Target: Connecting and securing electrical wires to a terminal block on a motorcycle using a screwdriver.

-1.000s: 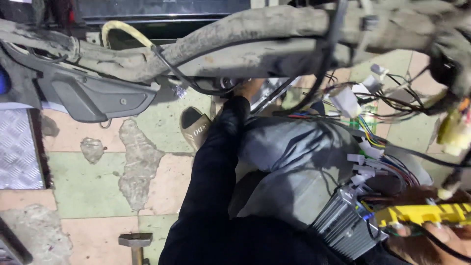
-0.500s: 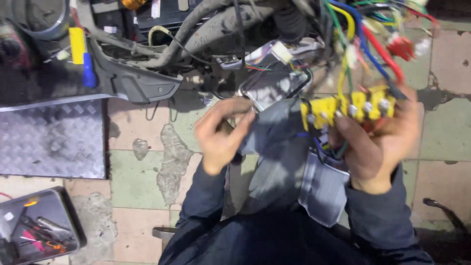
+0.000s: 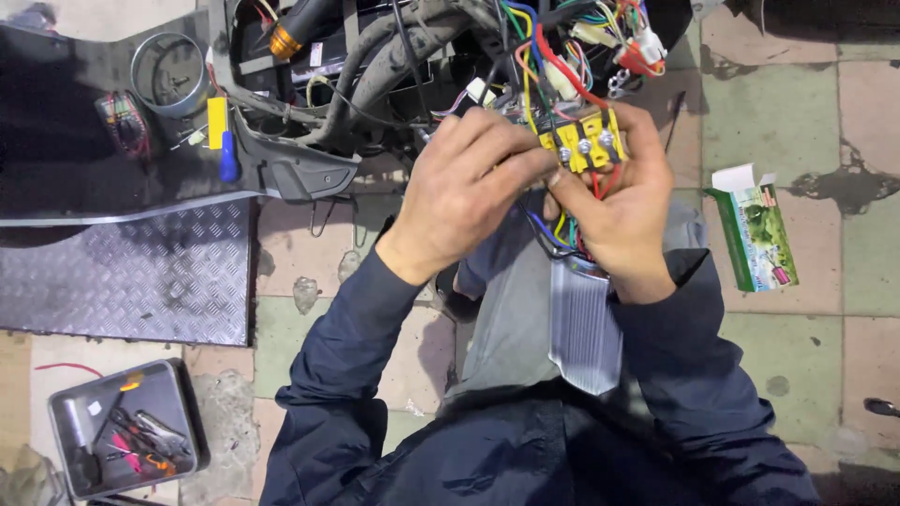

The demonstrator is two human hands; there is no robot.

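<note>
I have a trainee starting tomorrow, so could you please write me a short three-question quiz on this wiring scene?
1. True or false: both hands touch the yellow terminal block.
2. Which lies on the floor tiles to the person's right? A) a green carton B) a red bucket C) a coiled hose
3. Fill in: the ribbed silver controller box rests on the person's ____.

Key
1. True: the left hand pinches its left edge, while the right hand holds it from below.
2. A: the green carton, one end flap open.
3. Lap, below the right hand, with coloured wires running up to the scooter frame.
</note>
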